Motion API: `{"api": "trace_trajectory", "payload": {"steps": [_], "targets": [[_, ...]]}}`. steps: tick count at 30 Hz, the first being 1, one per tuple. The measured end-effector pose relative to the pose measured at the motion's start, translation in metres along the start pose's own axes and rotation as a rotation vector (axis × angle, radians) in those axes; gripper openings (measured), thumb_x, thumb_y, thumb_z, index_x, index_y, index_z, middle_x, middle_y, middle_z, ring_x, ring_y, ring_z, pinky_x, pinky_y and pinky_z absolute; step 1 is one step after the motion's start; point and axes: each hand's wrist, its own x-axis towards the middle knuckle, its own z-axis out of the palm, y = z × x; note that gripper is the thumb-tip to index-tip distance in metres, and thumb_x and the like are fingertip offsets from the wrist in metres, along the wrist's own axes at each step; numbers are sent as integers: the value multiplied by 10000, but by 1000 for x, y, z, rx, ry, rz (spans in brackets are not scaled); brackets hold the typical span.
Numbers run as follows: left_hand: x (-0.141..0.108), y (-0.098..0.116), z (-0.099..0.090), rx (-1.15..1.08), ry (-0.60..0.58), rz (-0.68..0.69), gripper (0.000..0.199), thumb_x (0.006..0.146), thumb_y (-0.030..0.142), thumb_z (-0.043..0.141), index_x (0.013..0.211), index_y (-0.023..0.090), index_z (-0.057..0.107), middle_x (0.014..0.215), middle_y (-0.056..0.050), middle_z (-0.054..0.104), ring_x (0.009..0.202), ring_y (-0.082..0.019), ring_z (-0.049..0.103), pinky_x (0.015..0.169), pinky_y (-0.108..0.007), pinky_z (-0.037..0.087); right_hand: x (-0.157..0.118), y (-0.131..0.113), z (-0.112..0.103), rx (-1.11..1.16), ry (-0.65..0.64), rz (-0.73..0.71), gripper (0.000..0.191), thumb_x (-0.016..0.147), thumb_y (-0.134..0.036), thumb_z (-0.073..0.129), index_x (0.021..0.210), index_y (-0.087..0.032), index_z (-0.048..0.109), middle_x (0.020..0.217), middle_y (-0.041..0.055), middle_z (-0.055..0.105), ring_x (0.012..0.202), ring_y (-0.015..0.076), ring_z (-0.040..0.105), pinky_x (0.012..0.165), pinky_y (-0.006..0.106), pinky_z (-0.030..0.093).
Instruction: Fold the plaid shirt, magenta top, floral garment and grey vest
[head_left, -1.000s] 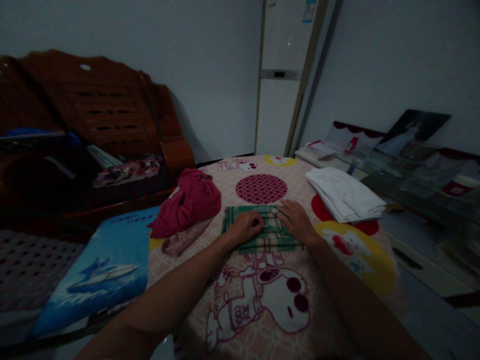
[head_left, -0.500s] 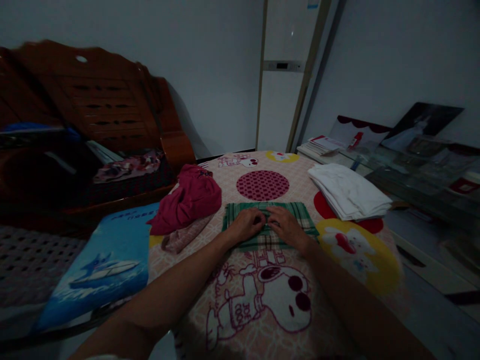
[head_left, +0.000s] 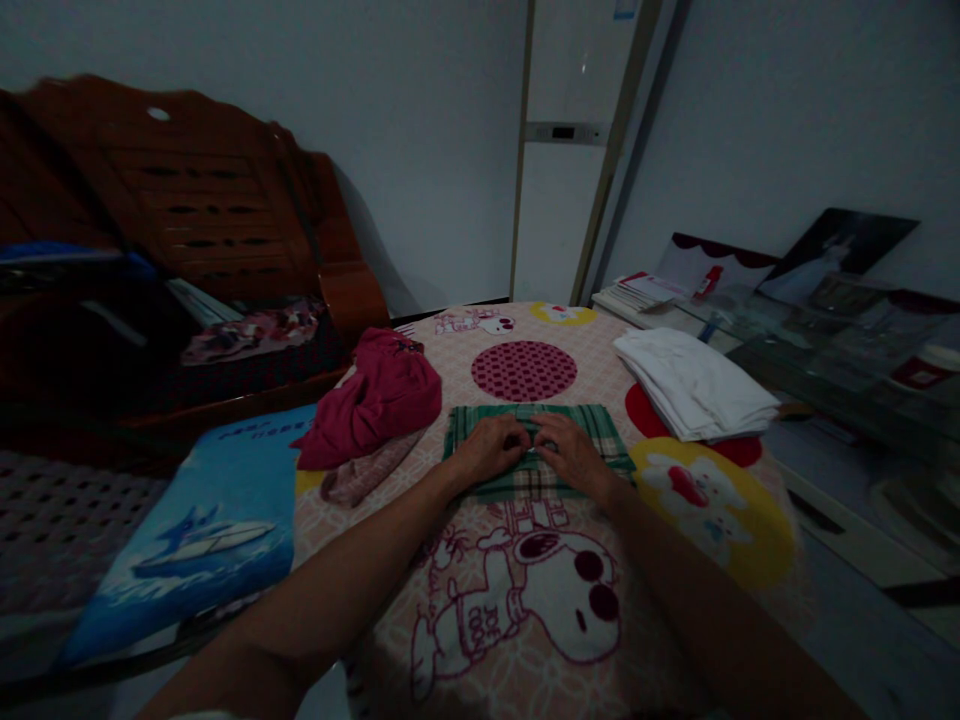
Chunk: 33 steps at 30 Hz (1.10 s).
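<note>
Left hand (head_left: pixel 491 448) and right hand (head_left: pixel 574 452) meet almost fingertip to fingertip over one folded green plaid cloth (head_left: pixel 604 430), which lies flat beneath both of them on the counter (head_left: pixel 547 320). Each hand is narrow, fingers bent in and thumb drawn close; from where I stand, I cannot tell whether any fabric is pinched between them. The plaid shows past the hands on both sides, and its far edge lies just beyond the fingers.

Around them I count two crumpled pieces to the left of the left hand: one magenta garment (head_left: pixel 386 390), and one dusty-pink cloth (head_left: pixel 367 475) partly under it. To the right of the right hand and farther off sits one folded white bundle (head_left: pixel 694 385), its layers too close to count.

One patterned tablecloth (head_left: pixel 442 660) covers the counter, whose far edge curves round beyond the hands. Open room runs from the plaid's far side over a magenta oval, and nearer, between the forearms, over a cartoon dog. The magenta garment takes up the left edge; the white bundle crowds the right, near a glass shelf (head_left: pixel 795 350).
</note>
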Motion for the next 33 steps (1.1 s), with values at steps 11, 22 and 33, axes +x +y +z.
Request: {"api": "trace_trajectory", "payload": {"steps": [11, 22, 33], "targets": [[-2, -4, -1, -55, 20, 86, 134, 761, 69, 612, 784, 157, 711, 797, -22, 634, 758, -136, 576, 720, -235, 432, 0, 1, 2, 14, 9, 12, 112, 802, -96, 599, 800, -194, 653, 1225, 145, 668, 1182, 268, 581, 1026, 476, 439], [-2, -6, -3, -60, 18, 94, 144, 735, 81, 633, 804, 165, 728, 808, -22, 643, 761, -138, 588, 711, -232, 435, -1, 1, 2, 69, 37, 7, 110, 778, -92, 639, 773, -201, 652, 1225, 128, 670, 1187, 269, 581, 1035, 479, 431], [-3, -3, -7, -62, -12, 79, 230, 691, 38, 620, 845, 164, 735, 812, -23, 632, 733, -134, 572, 687, -230, 431, -2, 4, 1, 109, 36, 10, 102, 749, -112, 676, 788, -206, 680, 1244, 114, 668, 1194, 272, 587, 1042, 488, 433]]}}
